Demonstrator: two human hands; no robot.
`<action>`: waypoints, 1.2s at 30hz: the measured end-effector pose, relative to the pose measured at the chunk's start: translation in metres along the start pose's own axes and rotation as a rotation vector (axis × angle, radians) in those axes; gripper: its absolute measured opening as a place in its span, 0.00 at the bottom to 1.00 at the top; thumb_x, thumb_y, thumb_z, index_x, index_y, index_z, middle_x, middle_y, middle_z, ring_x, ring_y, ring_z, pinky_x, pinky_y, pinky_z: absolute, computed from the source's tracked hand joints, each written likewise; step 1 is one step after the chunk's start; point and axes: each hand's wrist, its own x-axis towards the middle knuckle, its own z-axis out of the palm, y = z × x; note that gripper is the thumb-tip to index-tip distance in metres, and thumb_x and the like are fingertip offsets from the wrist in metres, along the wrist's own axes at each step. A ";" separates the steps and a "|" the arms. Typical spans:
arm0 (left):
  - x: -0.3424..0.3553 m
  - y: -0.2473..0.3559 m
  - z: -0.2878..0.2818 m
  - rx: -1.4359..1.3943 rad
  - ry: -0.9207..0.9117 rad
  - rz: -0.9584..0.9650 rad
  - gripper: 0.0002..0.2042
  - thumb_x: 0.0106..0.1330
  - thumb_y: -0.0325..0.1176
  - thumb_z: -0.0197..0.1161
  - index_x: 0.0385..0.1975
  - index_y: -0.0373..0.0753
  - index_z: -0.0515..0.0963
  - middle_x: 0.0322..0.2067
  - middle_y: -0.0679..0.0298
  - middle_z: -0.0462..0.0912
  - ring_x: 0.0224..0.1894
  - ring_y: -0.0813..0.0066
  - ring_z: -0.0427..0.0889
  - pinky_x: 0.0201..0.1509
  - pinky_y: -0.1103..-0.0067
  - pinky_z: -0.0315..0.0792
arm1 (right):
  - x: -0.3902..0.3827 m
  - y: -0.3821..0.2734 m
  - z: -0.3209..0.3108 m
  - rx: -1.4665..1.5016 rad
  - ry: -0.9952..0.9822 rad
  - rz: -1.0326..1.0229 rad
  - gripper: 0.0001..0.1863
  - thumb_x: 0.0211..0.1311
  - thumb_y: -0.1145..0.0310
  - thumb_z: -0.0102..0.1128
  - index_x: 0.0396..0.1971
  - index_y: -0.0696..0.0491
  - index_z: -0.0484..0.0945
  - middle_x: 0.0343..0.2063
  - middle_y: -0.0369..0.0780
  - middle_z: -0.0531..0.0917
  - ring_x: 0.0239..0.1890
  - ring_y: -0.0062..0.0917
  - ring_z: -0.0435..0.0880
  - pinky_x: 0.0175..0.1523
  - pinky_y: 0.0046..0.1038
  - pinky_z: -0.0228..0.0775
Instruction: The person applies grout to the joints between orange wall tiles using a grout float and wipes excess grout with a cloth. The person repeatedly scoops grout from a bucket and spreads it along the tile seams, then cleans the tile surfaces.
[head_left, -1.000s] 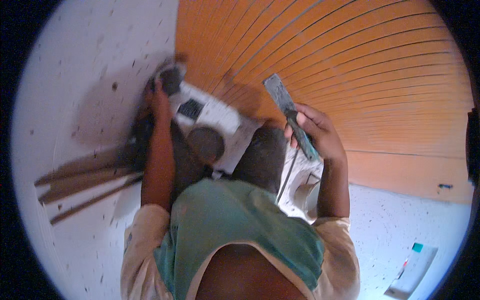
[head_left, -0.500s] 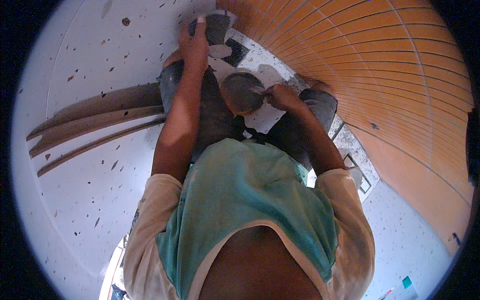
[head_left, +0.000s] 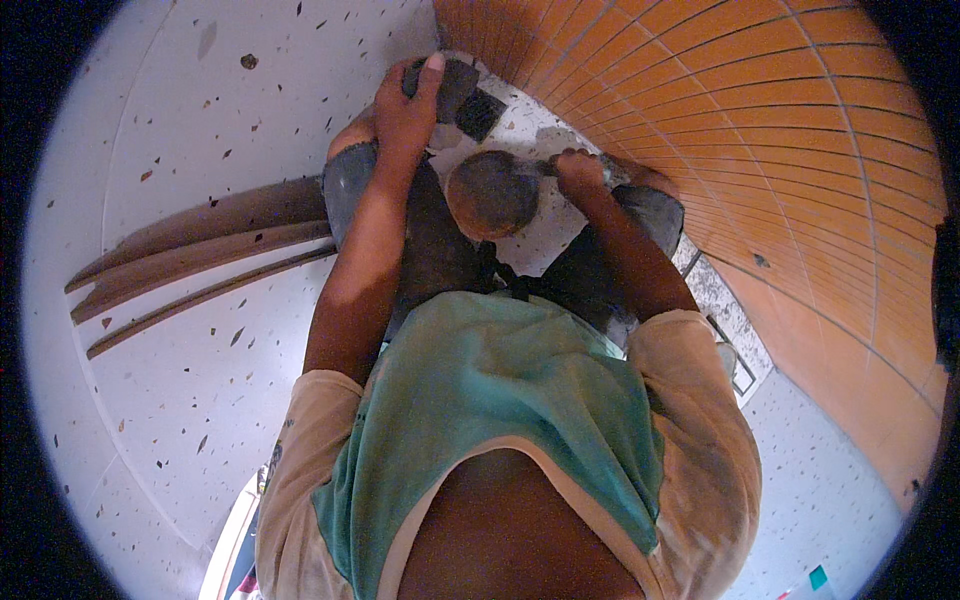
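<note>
My left hand (head_left: 408,112) is closed on a dark grey flat piece (head_left: 456,88), its thumb lying along the near face. Just right of that piece, a black square (head_left: 480,116) lies on the speckled floor. Between my knees sits a round bowl (head_left: 462,207) with a dark grey mass inside. My right hand (head_left: 580,178) is closed around a slim tool (head_left: 545,166) at the bowl's right side. The tool's end is dim, so I cannot tell its exact kind.
An orange wall of narrow tiles (head_left: 740,130) rises close on the right. Speckled white panels (head_left: 220,110) stand at the left, with brown ledges (head_left: 230,232) along them. A framed square (head_left: 738,372) is in the floor behind my right leg.
My right hand has drawn right and slightly up, and the tool's end has pulled back from over the bowl to its edge. My left hand has shifted a little right and down with the flat piece.
</note>
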 end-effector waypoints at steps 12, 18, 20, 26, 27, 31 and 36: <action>0.003 -0.002 0.003 0.010 0.004 -0.049 0.21 0.64 0.47 0.64 0.40 0.31 0.79 0.35 0.52 0.84 0.39 0.61 0.82 0.47 0.71 0.73 | -0.015 0.016 -0.002 0.069 -0.036 0.057 0.14 0.55 0.72 0.55 0.42 0.47 0.79 0.36 0.47 0.83 0.39 0.44 0.84 0.42 0.46 0.76; 0.001 -0.004 0.001 -0.007 0.000 -0.010 0.21 0.64 0.47 0.64 0.41 0.31 0.79 0.35 0.51 0.84 0.39 0.60 0.83 0.47 0.70 0.74 | 0.000 0.009 0.017 0.098 0.051 0.023 0.13 0.57 0.72 0.54 0.42 0.48 0.79 0.39 0.48 0.82 0.43 0.45 0.83 0.42 0.46 0.76; 0.002 -0.007 -0.001 -0.001 0.014 0.008 0.21 0.64 0.47 0.64 0.41 0.31 0.79 0.35 0.51 0.84 0.39 0.61 0.83 0.47 0.71 0.74 | 0.000 0.009 0.013 0.111 0.037 0.071 0.13 0.57 0.72 0.54 0.42 0.48 0.79 0.39 0.48 0.82 0.43 0.45 0.83 0.43 0.46 0.77; 0.001 -0.001 -0.001 0.026 0.021 -0.011 0.20 0.64 0.46 0.64 0.41 0.31 0.79 0.36 0.51 0.84 0.40 0.61 0.83 0.48 0.72 0.74 | -0.007 0.014 -0.011 0.258 0.082 0.268 0.15 0.59 0.70 0.56 0.47 0.51 0.79 0.33 0.50 0.84 0.35 0.44 0.85 0.41 0.43 0.77; 0.002 0.000 0.000 0.019 0.018 -0.008 0.20 0.64 0.45 0.64 0.41 0.31 0.79 0.36 0.51 0.84 0.40 0.62 0.83 0.48 0.72 0.74 | -0.010 0.017 -0.008 0.327 0.167 0.235 0.16 0.61 0.69 0.57 0.49 0.51 0.78 0.32 0.50 0.85 0.33 0.42 0.85 0.39 0.41 0.78; 0.002 0.004 0.000 -0.006 0.026 -0.001 0.20 0.65 0.45 0.64 0.41 0.31 0.79 0.36 0.52 0.84 0.40 0.62 0.83 0.48 0.72 0.74 | -0.009 0.026 0.010 1.046 -0.003 0.248 0.21 0.66 0.62 0.58 0.57 0.53 0.75 0.30 0.42 0.85 0.27 0.28 0.83 0.34 0.32 0.76; 0.001 0.001 -0.001 -0.038 0.030 -0.028 0.21 0.65 0.47 0.63 0.42 0.30 0.79 0.36 0.50 0.84 0.41 0.60 0.83 0.48 0.70 0.73 | -0.017 0.021 0.001 1.401 -0.200 0.373 0.22 0.69 0.58 0.56 0.57 0.54 0.75 0.34 0.39 0.84 0.27 0.24 0.80 0.34 0.28 0.75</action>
